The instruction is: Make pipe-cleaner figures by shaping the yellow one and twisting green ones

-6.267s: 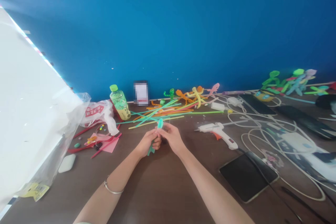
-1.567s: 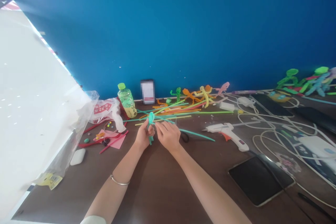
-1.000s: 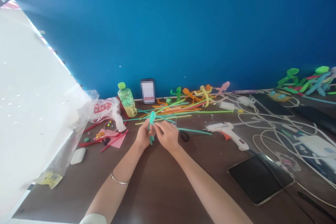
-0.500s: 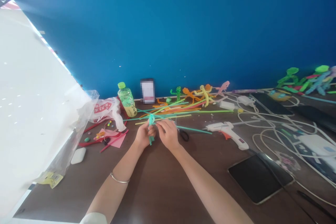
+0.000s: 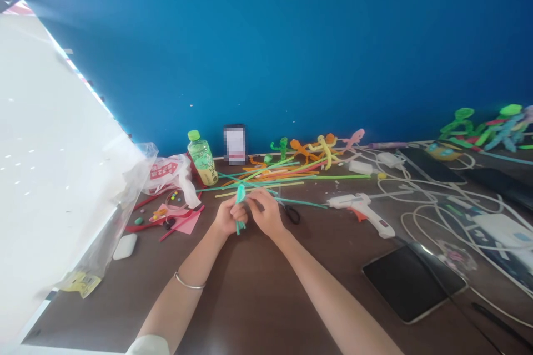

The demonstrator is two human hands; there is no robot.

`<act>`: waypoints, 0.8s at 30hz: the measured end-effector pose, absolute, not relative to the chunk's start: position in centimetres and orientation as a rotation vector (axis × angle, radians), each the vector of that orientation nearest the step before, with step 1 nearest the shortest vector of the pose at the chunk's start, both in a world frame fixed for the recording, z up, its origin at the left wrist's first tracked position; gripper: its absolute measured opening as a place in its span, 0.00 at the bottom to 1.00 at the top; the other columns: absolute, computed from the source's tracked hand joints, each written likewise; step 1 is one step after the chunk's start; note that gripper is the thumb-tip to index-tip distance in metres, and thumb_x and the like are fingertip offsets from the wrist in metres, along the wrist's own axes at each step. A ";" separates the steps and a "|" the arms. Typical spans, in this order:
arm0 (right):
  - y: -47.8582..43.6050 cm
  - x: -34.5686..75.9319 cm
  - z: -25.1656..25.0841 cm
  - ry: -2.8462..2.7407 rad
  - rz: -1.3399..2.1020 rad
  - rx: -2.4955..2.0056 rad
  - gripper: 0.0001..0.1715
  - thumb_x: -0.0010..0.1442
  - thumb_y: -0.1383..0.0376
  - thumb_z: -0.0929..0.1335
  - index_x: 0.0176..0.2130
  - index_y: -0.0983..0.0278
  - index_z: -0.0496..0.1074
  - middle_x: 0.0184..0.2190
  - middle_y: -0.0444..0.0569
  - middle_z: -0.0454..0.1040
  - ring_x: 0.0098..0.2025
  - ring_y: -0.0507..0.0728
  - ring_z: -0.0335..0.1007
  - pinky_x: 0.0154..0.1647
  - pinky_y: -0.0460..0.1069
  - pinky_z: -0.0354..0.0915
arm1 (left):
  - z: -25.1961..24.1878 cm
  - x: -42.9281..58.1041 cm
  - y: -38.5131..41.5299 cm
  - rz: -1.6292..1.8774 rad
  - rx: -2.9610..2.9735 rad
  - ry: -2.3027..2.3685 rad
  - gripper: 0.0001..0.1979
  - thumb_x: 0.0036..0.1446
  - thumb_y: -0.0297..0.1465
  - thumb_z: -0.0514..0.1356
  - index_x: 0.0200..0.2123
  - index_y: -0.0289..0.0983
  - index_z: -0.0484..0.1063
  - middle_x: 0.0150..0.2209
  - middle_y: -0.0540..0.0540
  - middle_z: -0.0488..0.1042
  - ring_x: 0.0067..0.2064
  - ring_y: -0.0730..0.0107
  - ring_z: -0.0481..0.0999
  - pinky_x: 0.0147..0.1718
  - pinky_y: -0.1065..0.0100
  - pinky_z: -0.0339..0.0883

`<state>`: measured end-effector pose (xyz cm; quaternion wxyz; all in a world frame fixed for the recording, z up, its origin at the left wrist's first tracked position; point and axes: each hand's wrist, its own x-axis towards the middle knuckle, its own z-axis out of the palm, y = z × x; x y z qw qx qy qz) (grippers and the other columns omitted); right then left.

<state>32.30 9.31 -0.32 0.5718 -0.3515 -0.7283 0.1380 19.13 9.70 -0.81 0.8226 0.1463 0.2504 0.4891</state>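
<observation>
Your left hand (image 5: 227, 218) is gripping a teal pipe cleaner (image 5: 240, 194), steadying it, while your right hand (image 5: 265, 212) is curling narrowly against it, its grip unclear, with scissors (image 5: 292, 214) lying just beyond.

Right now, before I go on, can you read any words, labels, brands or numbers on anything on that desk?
No text can be read.
Red print on the white plastic bag: too blurred.
Label on the green-capped bottle: too small.
Upright card by the wall: pixelated.
Yellow label: too small.
</observation>
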 end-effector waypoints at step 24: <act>9.6 32.6 1.1 -1.541 1.053 -0.842 0.09 0.50 0.64 0.67 0.33 0.63 0.76 0.31 0.48 0.76 0.35 0.56 0.72 0.35 0.50 0.68 | -1.2 19.4 9.9 0.967 0.375 0.651 0.16 0.54 0.33 0.57 0.18 0.34 0.56 0.11 0.59 0.43 0.12 0.85 0.43 0.11 0.80 0.40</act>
